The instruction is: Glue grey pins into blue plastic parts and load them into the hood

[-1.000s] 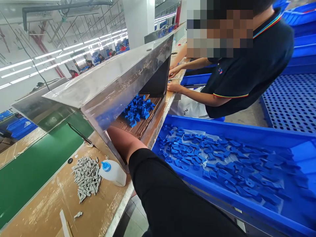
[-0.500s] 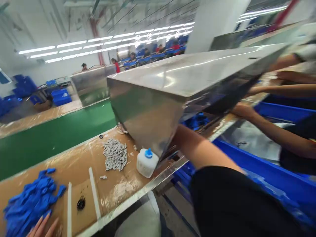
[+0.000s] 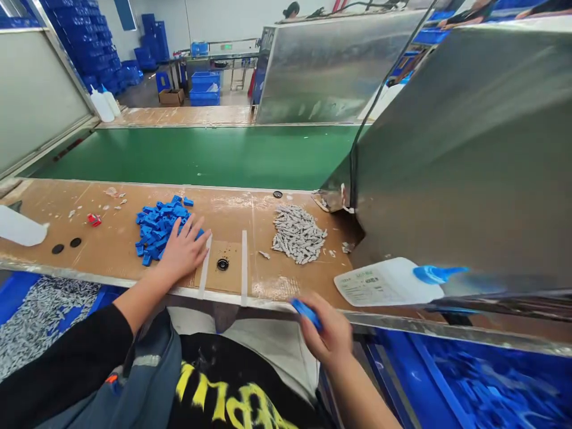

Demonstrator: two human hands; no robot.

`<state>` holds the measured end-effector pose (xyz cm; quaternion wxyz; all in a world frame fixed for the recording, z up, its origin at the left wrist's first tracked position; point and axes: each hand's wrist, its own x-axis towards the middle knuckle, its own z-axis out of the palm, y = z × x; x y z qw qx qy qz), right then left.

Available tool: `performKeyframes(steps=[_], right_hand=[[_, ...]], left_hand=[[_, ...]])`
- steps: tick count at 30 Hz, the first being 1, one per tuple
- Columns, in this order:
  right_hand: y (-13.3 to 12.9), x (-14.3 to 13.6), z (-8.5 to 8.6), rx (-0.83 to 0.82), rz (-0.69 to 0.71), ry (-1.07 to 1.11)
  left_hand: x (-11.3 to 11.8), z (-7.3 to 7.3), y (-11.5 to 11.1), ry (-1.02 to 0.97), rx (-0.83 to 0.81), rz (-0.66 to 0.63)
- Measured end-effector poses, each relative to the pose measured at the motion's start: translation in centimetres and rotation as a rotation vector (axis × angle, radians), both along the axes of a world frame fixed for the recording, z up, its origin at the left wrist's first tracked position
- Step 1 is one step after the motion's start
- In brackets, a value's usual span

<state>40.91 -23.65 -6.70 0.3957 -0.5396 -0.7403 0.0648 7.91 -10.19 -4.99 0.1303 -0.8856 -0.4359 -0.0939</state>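
Observation:
My left hand [image 3: 186,247] lies over the right side of a pile of small blue plastic parts [image 3: 158,229], fingers outstretched and palm down. Between the thumb and fingers of my right hand [image 3: 328,330], at the bench's front edge, is a blue plastic piece [image 3: 307,313]; its exact kind is not clear. Two white strips [image 3: 244,268] are fixed to the bench between my hands, with a round black part [image 3: 222,264] lying between them. Farther right sits a heap of small grey parts [image 3: 299,235].
A white bottle with a blue nozzle [image 3: 388,283] lies right, beside a large metal housing [image 3: 465,167]. Another white bottle [image 3: 20,226] lies at left. Behind the bench runs a green belt [image 3: 214,155]. Bins of grey parts [image 3: 49,316] and blue parts [image 3: 504,381] stand below.
The view has swung from the right round to the bench. My right arm, earlier reaching behind the metal housing, is now at the front edge with a blue plastic piece in hand.

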Motion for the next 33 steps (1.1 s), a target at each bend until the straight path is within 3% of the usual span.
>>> performKeyframes(steps=[2, 7, 10, 12, 13, 17, 20, 23, 26, 29, 33], right_hand=[[3.7, -3.1, 0.4, -0.071, 0.061, -0.038], [17.8, -12.3, 2.3, -0.336, 0.131, -0.194], [22.4, -14.0, 2.4, -0.357, 0.367, -0.22], [22.5, -12.2, 2.4, -0.339, 0.442, -0.135], [21.7, -10.6, 2.4, -0.328, 0.405, -0.079], [15.4, -2.3, 2.4, -0.339, 0.05, -0.044], [10.5, 1.3, 1.0, -0.373, -0.07, -0.125], [8.0, 1.4, -1.1, -0.371, -0.087, -0.206], [8.3, 0.3, -2.3, -0.351, -0.078, -0.278], [10.1, -0.6, -1.5, -0.34, -0.013, -0.186], [14.1, -2.5, 0.8, -0.259, 0.248, 0.074]], left_hand=[[0.3, -0.2, 1.6, 0.033, -0.028, 0.024], [-1.6, -0.8, 3.5, 0.008, -0.025, -0.013], [-3.1, -0.9, 3.9, -0.03, -0.026, -0.031], [-3.7, -1.0, 4.0, -0.035, -0.041, -0.039], [-3.9, -1.0, 4.0, -0.033, -0.05, -0.046], [-3.9, -0.4, 4.0, -0.04, -0.061, -0.081], [-2.2, 0.4, 4.3, -0.065, -0.028, -0.105], [0.7, 0.6, 5.5, -0.032, -0.04, -0.114], [3.0, -0.1, 7.0, 0.054, -0.129, -0.062], [3.7, -0.9, 8.2, 0.098, -0.2, -0.024], [3.7, -0.8, 9.1, 0.124, -0.178, -0.059]])
